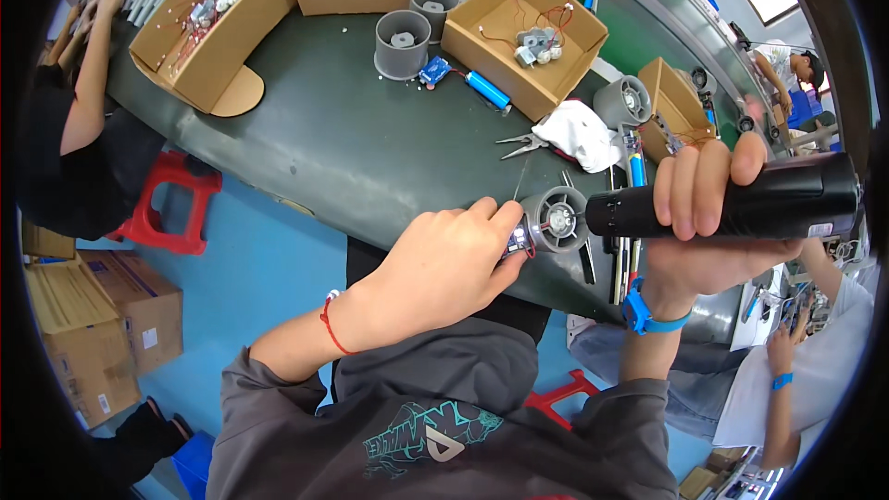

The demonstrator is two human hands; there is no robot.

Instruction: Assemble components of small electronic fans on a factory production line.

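Left hand (444,264): fingers closed in a pinch on a small blue circuit board with red wires (519,240), pressed against the side of a grey cylindrical plastic fan housing (556,218) at the near edge of the dark green worktable (352,130).

Right hand (718,213): wrapped tight around a black cylindrical powered screwdriver (741,206), held level, its tip just right of the housing. A blue wristband (645,315) sits on that wrist.

Far of the housing: white cloth (582,134), metal pliers (524,143), blue cylindrical battery cell (486,90), three more grey housings (404,43).

Further out: open cardboard boxes of wired motors (525,40), far and far left.

Beyond the table: red plastic stool (171,204) on the blue floor at left; another person's arm (88,74) far left.

Risk, judged: the housing stands close to the table edge and only fingertips steady it; sideways pressure from the screwdriver could slide it off, or the tip could skid onto the board and fingers.
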